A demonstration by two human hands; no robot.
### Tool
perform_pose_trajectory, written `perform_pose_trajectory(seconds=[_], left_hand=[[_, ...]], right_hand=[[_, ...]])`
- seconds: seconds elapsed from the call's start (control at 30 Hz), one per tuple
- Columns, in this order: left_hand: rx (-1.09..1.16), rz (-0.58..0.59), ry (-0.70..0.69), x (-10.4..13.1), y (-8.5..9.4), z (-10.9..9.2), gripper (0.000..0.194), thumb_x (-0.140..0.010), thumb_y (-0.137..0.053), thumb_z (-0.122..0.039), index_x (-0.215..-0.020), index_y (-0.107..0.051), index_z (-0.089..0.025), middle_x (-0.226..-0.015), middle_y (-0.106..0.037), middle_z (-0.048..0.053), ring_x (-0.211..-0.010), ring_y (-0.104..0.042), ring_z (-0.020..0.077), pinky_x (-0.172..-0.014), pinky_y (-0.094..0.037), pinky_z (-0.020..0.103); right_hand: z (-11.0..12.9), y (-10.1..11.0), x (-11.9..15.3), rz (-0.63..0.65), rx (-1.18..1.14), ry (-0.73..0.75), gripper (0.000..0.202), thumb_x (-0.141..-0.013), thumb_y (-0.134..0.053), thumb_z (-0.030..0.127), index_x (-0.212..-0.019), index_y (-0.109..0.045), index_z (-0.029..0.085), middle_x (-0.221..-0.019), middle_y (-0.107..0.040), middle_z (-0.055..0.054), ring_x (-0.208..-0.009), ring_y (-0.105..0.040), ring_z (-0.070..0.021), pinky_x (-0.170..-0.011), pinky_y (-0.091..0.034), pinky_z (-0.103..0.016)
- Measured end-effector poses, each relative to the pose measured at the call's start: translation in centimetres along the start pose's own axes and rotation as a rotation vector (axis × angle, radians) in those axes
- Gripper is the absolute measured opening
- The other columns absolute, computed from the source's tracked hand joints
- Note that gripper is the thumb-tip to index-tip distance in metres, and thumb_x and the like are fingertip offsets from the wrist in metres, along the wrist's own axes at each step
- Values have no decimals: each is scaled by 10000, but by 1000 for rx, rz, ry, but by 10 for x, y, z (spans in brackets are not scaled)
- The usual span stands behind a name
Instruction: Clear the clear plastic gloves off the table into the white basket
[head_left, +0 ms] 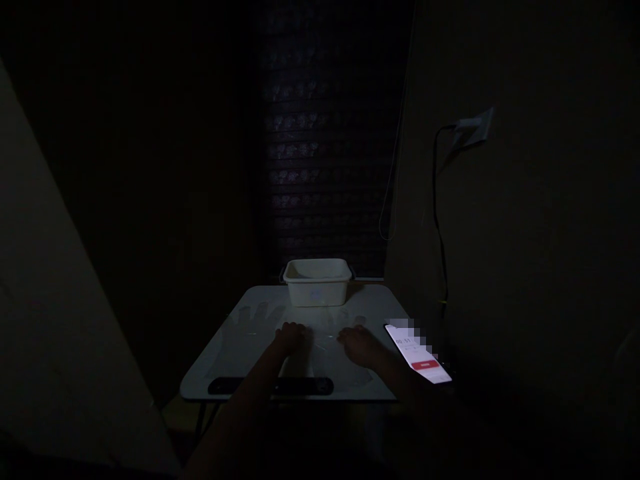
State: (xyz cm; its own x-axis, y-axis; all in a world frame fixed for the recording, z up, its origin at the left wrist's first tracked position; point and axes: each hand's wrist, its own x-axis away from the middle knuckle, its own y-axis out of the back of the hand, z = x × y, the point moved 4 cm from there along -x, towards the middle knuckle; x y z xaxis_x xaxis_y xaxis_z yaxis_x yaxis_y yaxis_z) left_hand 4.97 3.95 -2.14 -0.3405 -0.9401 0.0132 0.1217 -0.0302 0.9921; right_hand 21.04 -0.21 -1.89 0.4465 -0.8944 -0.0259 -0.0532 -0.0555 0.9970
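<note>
The room is very dark. My left hand (291, 335) and my right hand (358, 344) rest on a small white table (240, 347), a little apart, knuckles up. Between and under them lies something pale and thin, perhaps a clear sheet or bag (320, 357); it is too dim to tell whether either hand grips it. A white plastic tub (317, 283) stands at the table's far edge, beyond both hands. A lit phone (418, 354) lies at the table's right edge, close to my right wrist.
A dark slot handle (270, 386) runs along the table's near edge. A wall socket with a black cable (440, 220) hangs on the right wall. A closed blind (325, 153) and its cord are behind the table. A pale slanted surface (50, 333) fills the left.
</note>
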Motion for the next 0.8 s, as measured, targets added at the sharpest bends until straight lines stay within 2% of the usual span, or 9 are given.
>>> perform_pose_trajectory(seconds=[0.1, 0.2, 0.47, 0.6, 0.8], left_hand=[[10, 19, -40, -3, 0, -2, 264, -722, -320, -281, -909, -498, -224, -918, -524, 63, -824, -466, 198, -605, -383, 302], [6, 6, -108, -2, 4, -7, 262, -722, -320, -295, -838, -533, -198, -861, -548, 66, -784, -484, 185, -611, -377, 284], [8, -66, -173, -5, 9, -19, 184, -665, -408, -209, -743, -556, -131, -789, -559, 112, -784, -489, 212, -689, -335, 324], [59, -98, -99, -6, 13, -11, 173, -654, -398, -143, -719, -556, -113, -804, -552, 125, -796, -491, 204, -696, -337, 311], [223, -160, 126, -10, 17, 7, 227, -709, -332, -155, -806, -537, -133, -836, -545, 107, -786, -504, 192, -637, -374, 297]], right_hand=[[6, -6, -1, -52, 46, 118, 267, -686, -320, 138, -855, -525, 163, -888, -536, -74, -814, -471, -160, -722, -292, -298], [6, -10, 0, -80, 65, 159, 265, -666, -341, 140, -856, -523, 176, -896, -540, -65, -798, -483, -162, -709, -301, -299], [0, -9, 4, -13, -34, 97, 250, -673, -357, 162, -847, -534, 184, -868, -565, -50, -803, -492, -152, -708, -307, -262], [0, -7, 7, 8, -64, 84, 255, -671, -363, 160, -857, -536, 184, -892, -560, -49, -821, -487, -149, -722, -303, -256], [2, -3, 9, -16, -46, 97, 249, -656, -378, 152, -836, -546, 185, -876, -566, -49, -825, -486, -154, -734, -297, -268]])
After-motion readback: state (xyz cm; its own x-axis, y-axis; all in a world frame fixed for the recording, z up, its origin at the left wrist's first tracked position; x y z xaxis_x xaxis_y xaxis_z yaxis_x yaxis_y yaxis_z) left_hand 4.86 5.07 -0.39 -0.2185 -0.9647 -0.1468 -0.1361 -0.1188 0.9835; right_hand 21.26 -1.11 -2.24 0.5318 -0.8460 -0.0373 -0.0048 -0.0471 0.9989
